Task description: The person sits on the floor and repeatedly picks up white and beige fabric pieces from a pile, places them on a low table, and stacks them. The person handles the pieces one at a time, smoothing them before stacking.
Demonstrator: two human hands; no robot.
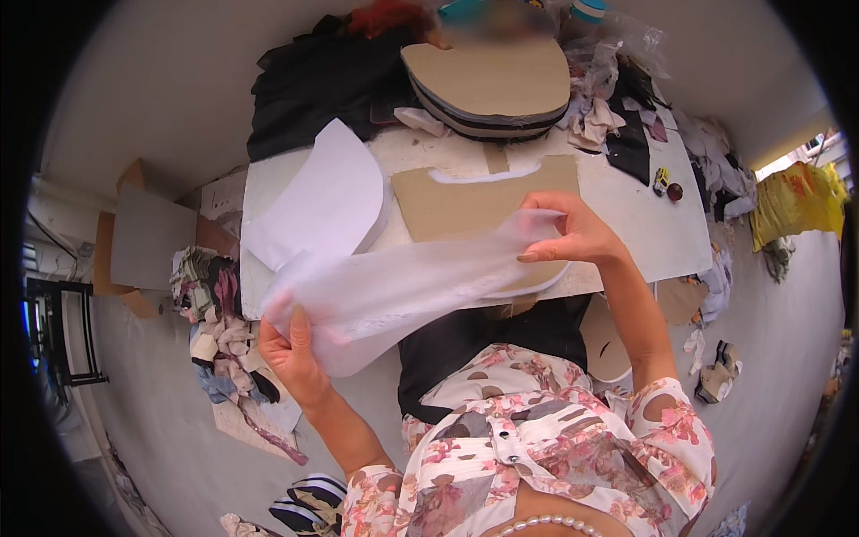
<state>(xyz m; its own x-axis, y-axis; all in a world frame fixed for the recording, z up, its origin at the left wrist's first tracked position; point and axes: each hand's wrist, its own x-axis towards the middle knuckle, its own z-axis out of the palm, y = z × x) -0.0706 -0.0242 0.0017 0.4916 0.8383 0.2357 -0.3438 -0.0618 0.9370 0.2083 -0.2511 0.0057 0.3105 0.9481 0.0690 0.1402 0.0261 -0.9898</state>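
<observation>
Stretched between my two hands is a thin, translucent white sheet, raised over the front edge of the table. My left hand pinches its lower left end, with some fingers showing faintly through it. The upper right end is gripped between thumb and fingers of my right hand. Behind the sheet, a tan cut piece with a white curved edge lies on the table, partly covered. To its left rests a stack of white curved pieces, whose near end the sheet overlaps.
The white table carries a stack of tan-topped rounded pieces, black fabric and scraps at the back. A toy car and a dark round thing sit at right. Fabric scraps pile at left; sandals lie on the floor.
</observation>
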